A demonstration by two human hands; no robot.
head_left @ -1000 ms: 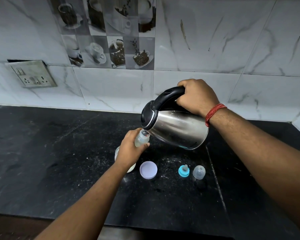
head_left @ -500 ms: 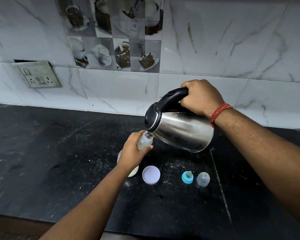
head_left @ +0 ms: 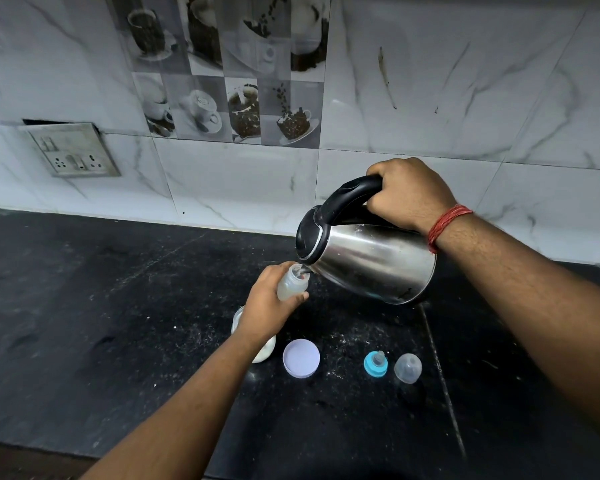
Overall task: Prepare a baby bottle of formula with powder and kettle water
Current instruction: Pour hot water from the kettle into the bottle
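a grey socket plate sits on the marble wall tiles; to its right, above, a panel of coffee-cup picture tiles.

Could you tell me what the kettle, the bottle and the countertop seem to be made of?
Kettle: polished metal body, likely stainless steel, mirror reflections; matte black handle and lid, probably plastic.
Bottle: translucent, probably plastic; contents show through.
Countertop: dark stone, possibly granite; speckled, dull sheen.
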